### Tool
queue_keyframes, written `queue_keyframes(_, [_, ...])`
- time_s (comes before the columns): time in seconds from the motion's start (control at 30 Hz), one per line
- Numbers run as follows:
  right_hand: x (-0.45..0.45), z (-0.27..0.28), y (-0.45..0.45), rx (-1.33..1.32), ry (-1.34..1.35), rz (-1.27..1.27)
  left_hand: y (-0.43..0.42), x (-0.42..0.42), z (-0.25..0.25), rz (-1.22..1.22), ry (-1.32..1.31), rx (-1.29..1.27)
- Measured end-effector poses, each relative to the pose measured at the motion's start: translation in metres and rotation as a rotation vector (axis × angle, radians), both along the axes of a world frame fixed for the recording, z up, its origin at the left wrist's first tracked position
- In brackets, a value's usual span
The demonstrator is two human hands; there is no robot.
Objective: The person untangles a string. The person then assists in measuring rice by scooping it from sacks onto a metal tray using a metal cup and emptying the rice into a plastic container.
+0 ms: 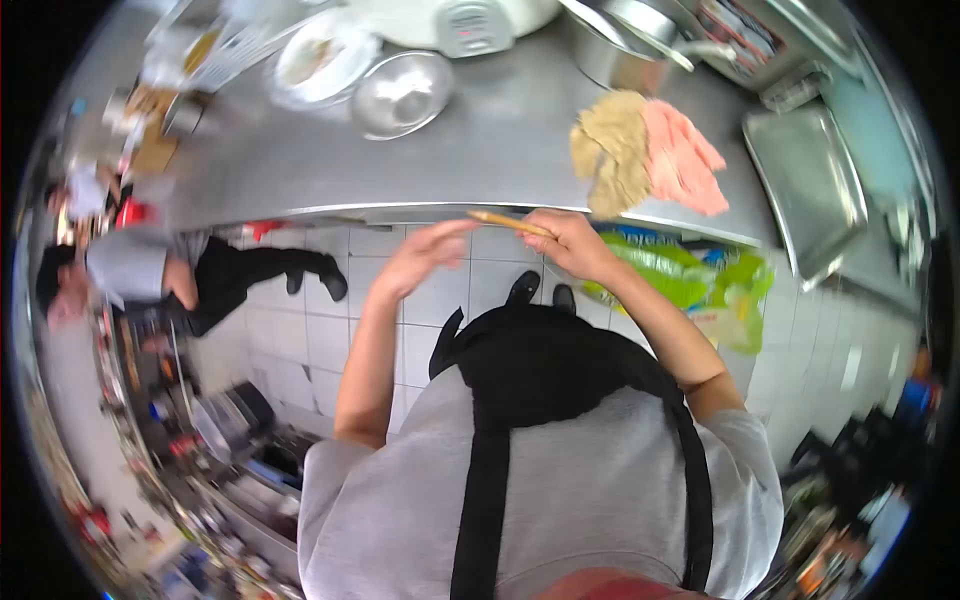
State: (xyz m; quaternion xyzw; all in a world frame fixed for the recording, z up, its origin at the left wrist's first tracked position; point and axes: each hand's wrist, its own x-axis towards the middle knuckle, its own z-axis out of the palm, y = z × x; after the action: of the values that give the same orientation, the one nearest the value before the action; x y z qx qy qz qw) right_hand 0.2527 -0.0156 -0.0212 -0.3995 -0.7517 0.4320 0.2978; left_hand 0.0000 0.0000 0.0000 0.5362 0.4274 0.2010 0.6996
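Observation:
My right hand (566,243) is closed around one end of a thin yellowish-brown stick (505,221), held just off the front edge of the steel counter (480,170). The stick's other end points left, and its exact kind is unclear. Near that far end, my left hand (432,257) is raised with its fingers stretched out, slightly smeared by motion, holding nothing. Beyond my right hand, a tan cloth (612,150) and a pink cloth (683,157) lie crumpled together at the counter's edge.
On the counter are a metal bowl (402,95), a white bowl (318,58), a large white appliance (475,28) and a steel pot (610,60). A metal tray (806,185) stands right. Green bags (690,285) lie below the counter. Another person (140,265) is at left.

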Motion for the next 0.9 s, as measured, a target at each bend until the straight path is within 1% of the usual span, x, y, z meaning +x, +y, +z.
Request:
queue_keyframes(0.07, [0.023, 0.023, 0.007, -0.049, 0.006, 0.003, -0.012, 0.071, -0.012, -0.038, -0.216, -0.055])
queue_keyframes(0.1, [-0.039, 0.048, 0.046, 0.097, 0.130, 0.047, 0.024, 0.019, 0.034, -0.009, -0.089, 0.092])
queue_keyframes(0.17, [-0.024, 0.067, 0.046, 0.269, 0.134, 0.104, 0.018, 0.045, 0.041, -0.016, -0.097, 0.076])
queue_keyframes(0.2, [-0.016, 0.074, 0.043, 0.186, 0.097, 0.068, 0.014, 0.052, 0.045, 0.021, -0.134, 0.064])
queue_keyframes(0.23, [-0.014, 0.080, 0.048, 0.197, 0.092, 0.105, 0.017, 0.047, 0.055, 0.118, -0.155, 0.132])
queue_keyframes(0.27, [-0.012, 0.086, 0.054, 0.213, 0.132, 0.019, 0.019, 0.039, 0.065, 0.215, -0.173, 0.198])
queue_keyframes(0.3, [-0.009, 0.091, 0.058, 0.221, 0.171, -0.066, 0.020, 0.027, 0.077, 0.369, -0.194, 0.253])
queue_keyframes(0.33, [-0.004, 0.096, 0.062, 0.068, 0.144, -0.098, 0.021, 0.012, 0.097, 0.514, -0.194, 0.265])
queue_keyframes(0.37, [0.003, 0.093, 0.069, 0.072, 0.144, -0.058, 0.022, -0.006, 0.106, 0.604, -0.255, 0.364])
queue_keyframes(0.4, [0.011, 0.086, 0.078, 0.107, -0.061, -0.063, 0.020, -0.022, 0.117, 0.679, -0.331, 0.416])
queue_keyframes(0.43, [0.014, 0.078, 0.089, 0.156, -0.259, -0.070, 0.017, -0.043, 0.129, 0.661, -0.364, 0.448])
queue_keyframes(0.47, [0.016, 0.062, 0.098, 0.174, -0.253, -0.027, 0.011, -0.058, 0.138, 0.717, -0.343, 0.477])
queue_keyframes(0.5, [0.017, 0.042, 0.106, 0.101, -0.198, -0.029, 0.004, -0.071, 0.148, 0.775, -0.323, 0.507])
queue_keyframes(0.53, [0.007, 0.041, 0.108, 0.029, -0.146, -0.029, -0.006, -0.081, 0.157, 0.797, -0.314, 0.537])
queue_keyframes(0.57, [-0.008, 0.041, 0.109, 0.045, -0.141, 0.018, -0.015, -0.088, 0.163, 0.840, -0.304, 0.560])
queue_keyframes(0.63, [-0.051, 0.055, 0.097, -0.098, 0.239, 0.062, -0.030, -0.095, 0.169, 0.855, -0.234, 0.581])
queue_keyframes(0.7, [-0.100, 0.071, 0.093, -0.100, 0.276, 0.202, -0.042, -0.094, 0.169, 0.831, -0.138, 0.508])
queue_keyframes(0.77, [-0.155, 0.096, 0.070, -0.183, 0.456, 0.386, -0.050, -0.094, 0.157, 0.745, -0.233, 0.495])
queue_keyframes(0.8, [-0.182, 0.091, 0.063, -0.297, 0.523, 0.503, -0.050, -0.097, 0.149, 0.767, -0.288, 0.489])
queue_keyframes(0.83, [-0.206, 0.092, 0.052, -0.300, 0.519, 0.559, -0.054, -0.108, 0.144, 0.784, -0.344, 0.483])
queue_keyframes(0.87, [-0.229, 0.092, 0.041, -0.368, 0.393, 0.644, -0.064, -0.127, 0.142, 0.829, -0.333, 0.508])
queue_keyframes(0.9, [-0.251, 0.092, 0.032, -0.431, 0.267, 0.723, -0.074, -0.148, 0.142, 0.976, -0.371, 0.573])
